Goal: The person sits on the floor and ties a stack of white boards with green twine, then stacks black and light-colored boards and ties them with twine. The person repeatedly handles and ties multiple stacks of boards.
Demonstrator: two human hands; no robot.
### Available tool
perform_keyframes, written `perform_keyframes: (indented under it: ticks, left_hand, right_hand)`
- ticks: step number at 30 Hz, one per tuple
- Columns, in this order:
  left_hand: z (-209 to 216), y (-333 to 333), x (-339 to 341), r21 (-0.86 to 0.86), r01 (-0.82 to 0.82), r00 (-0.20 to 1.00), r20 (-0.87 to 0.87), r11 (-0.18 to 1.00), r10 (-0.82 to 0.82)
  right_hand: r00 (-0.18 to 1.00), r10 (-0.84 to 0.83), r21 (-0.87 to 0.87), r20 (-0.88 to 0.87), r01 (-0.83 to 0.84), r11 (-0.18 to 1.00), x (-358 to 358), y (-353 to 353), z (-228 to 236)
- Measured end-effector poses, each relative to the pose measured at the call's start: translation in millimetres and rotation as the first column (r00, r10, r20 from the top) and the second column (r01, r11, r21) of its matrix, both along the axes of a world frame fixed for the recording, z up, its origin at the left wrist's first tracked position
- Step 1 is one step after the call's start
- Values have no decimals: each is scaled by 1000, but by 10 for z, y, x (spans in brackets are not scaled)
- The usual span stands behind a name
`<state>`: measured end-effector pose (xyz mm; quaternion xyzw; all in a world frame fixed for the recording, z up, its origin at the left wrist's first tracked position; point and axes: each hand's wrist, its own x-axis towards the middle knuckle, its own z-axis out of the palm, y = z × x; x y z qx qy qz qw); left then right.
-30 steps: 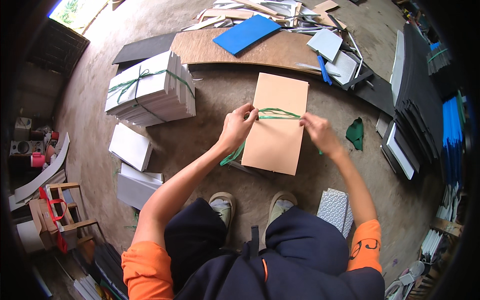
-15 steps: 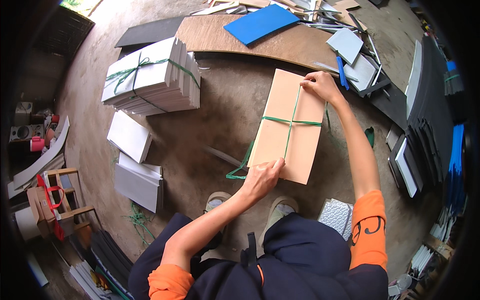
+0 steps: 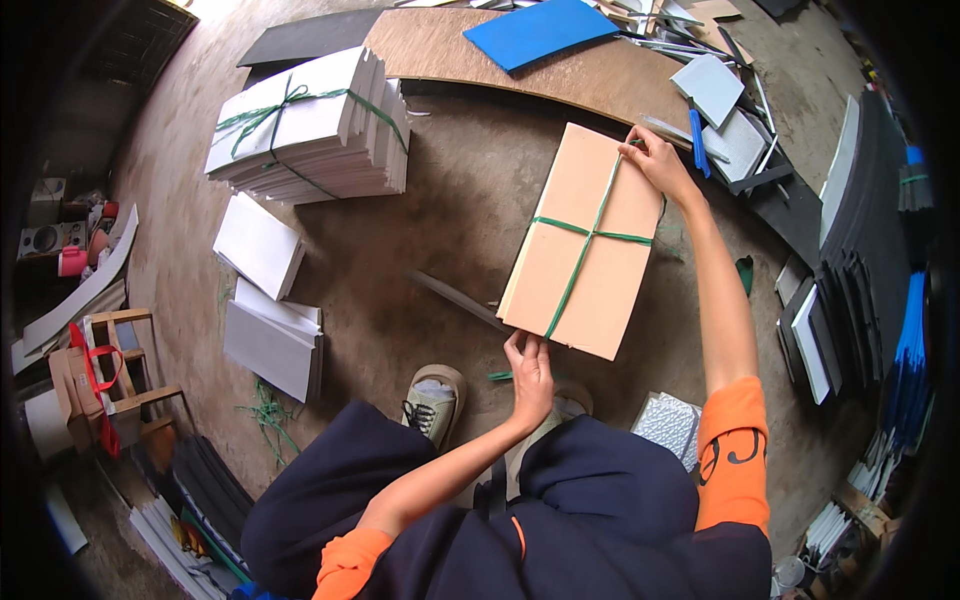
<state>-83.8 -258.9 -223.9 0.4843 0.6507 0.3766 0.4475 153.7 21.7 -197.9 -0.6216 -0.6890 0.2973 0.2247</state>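
Note:
A stack of flat peach-coloured boards [image 3: 610, 290] lies in front of me, crossed lengthwise and sideways by green plastic twine [image 3: 574, 285]. At the far edge my right hand [image 3: 660, 165] is closed, its thumb and fingertips pinching the lengthwise twine against the board. My left hand [image 3: 530, 380] is closed at the near edge, fingertips pinched where the twine comes over the side. A short green end shows beside that hand, and the rest of the strand there is hidden by my fingers and the boards.
A tall bundle of white boards [image 3: 300, 100], tied with green twine, stands at the far left. Smaller white [image 3: 258, 243] and grey [image 3: 268, 348] stacks lie nearer. A blue-handled cutter [image 3: 697, 135] rests by offcuts at the far right. Dark sheets [image 3: 850, 300] lean on the right.
My left hand has moved from the top of the stack down to its near edge. The loose twine loop left of the stack is gone from there. My right hand still pinches the far end.

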Motion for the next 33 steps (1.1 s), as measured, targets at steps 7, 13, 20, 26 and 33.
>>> perform_keyframes:
  ticks: [7, 13, 20, 26, 33]
  left_hand:
    - [-383, -37, 248, -86, -209, 947, 230, 974, 224]
    - [-408, 318, 90, -60, -218, 905, 362, 974, 225]
    - [-289, 1476, -1027, 53, 178, 952, 245, 983, -186]
    - [-57, 2005, -1326, -70, 203, 946, 270, 977, -177]
    - [1, 1951, -1124, 29, -220, 973, 80, 975, 217]
  right_hand:
    - [1000, 8, -8, -5, -8, 1000, 37, -8, 15]
    - [992, -116, 2, 44, 116, 993, 243, -101, -70]
    - [856, -478, 112, 194, 465, 878, 395, -921, -250]
    - [813, -480, -417, -331, 330, 847, 553, -1518, -6]
    - [930, -357, 93, 86, 349, 932, 832, -1536, 24]
